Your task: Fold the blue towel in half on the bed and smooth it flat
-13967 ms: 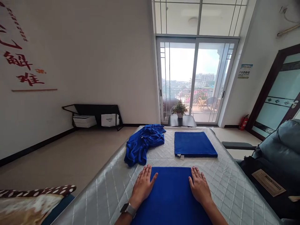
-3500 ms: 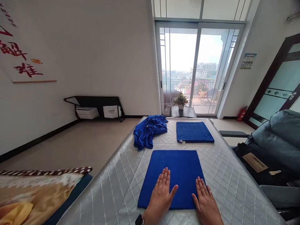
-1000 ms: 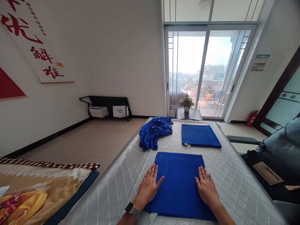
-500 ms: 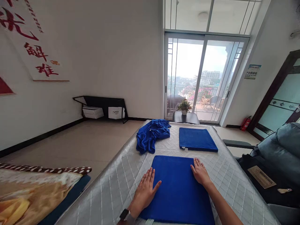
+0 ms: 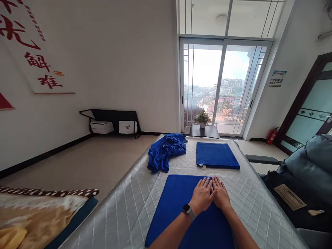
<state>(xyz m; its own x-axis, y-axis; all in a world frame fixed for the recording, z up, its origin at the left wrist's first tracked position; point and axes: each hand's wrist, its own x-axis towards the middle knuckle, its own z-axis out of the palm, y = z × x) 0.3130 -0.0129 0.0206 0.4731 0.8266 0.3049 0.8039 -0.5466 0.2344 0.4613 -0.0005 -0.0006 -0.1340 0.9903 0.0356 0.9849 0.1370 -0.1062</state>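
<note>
A blue towel point(image 5: 168, 207), folded into a flat rectangle, lies on the silver quilted bed cover point(image 5: 124, 204). My left hand point(image 5: 203, 194), with a watch on its wrist, rests flat on the towel's upper right part, fingers stretched out. Right beside it, my right hand point(image 5: 220, 193) lies flat at the towel's far right corner, thumbs of both hands close together. Neither hand grasps anything. Beyond them lies a stack of folded blue towels point(image 5: 217, 155) with a white tag at its near edge. To its left sits a crumpled blue towel point(image 5: 167, 152).
A small table point(image 5: 204, 131) with a potted plant point(image 5: 202, 118) stands past the bed's far end, before sliding glass doors. On the right is a dark armchair point(image 5: 316, 169). Patterned bedding point(image 5: 49, 218) lies at lower left. A black rack point(image 5: 114, 116) stands by the wall.
My left hand has moved right across the towel, from its left edge to beside my right hand. My right hand stays near the far right corner. The view has shifted slightly.
</note>
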